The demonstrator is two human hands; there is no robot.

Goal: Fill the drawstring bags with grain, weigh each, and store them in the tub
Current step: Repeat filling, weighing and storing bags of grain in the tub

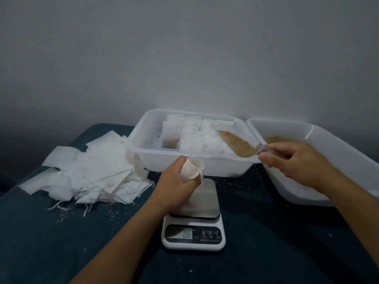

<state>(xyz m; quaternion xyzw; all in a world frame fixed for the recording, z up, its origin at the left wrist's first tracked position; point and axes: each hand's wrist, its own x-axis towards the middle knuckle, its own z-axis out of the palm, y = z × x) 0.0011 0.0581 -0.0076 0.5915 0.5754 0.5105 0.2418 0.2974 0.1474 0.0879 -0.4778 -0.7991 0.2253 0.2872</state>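
While left hand [178, 177] grips a papery bag [191, 168], grainy scoop [238, 144] hovers

We see a dark blue cloth-covered surface [266, 232] carrying a heap of empty white bags [90, 173] at left and a white scale [193, 230] at centre. Behind the scale sits a white tub [143, 138], beside it at right a second tub [328, 140], and loose grains [65, 217] lie scattered about the cloth.

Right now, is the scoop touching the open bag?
Apart. The head view shows the scoop held over the tub, with tub wall visible between it and the bag.
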